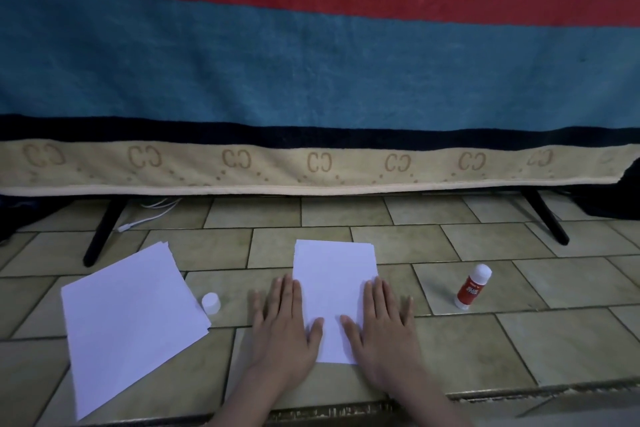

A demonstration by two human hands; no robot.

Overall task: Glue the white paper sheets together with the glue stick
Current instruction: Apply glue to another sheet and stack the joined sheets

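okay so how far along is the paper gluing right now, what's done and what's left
Looks like a pressing stage. Done, apparently: the glue stick stands set aside at right, and a small white cap sits apart beside the loose stack. In hand: left hand and right hand lie flat on the centre sheets. Left: the loose stack, probably. Whether glue is applied can't be seen.
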